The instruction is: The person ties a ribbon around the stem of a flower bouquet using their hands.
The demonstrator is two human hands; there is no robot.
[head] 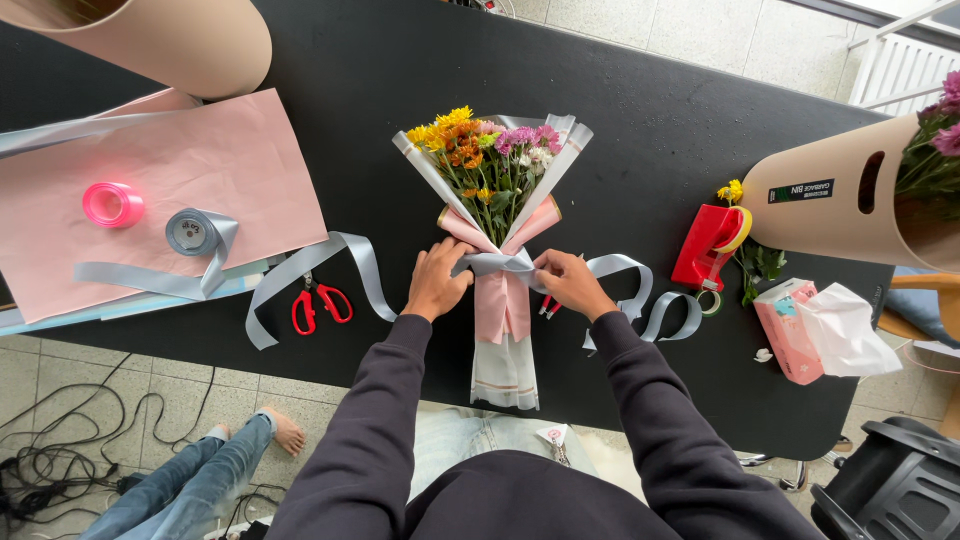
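On the black table [640, 110], near its near edge, both hands pinch a grey satin ribbon [497, 264] around the waist of a pink-and-white paper-wrapped bouquet of yellow, orange and purple flowers [487, 165]: left hand [438, 280], right hand [568, 281]. Red-handled scissors [318, 303] lie left of them.

pink tissue box [787, 330] at right; dark rectangular label [801, 190] on the beige bin [830, 205].

I wrapped yellow, orange and purple flowers [487, 150] in pink paper [503, 300], tied with grey ribbon [500, 263]. Red scissors [318, 303] and a pink spool [112, 204] lay on the black table [640, 110].
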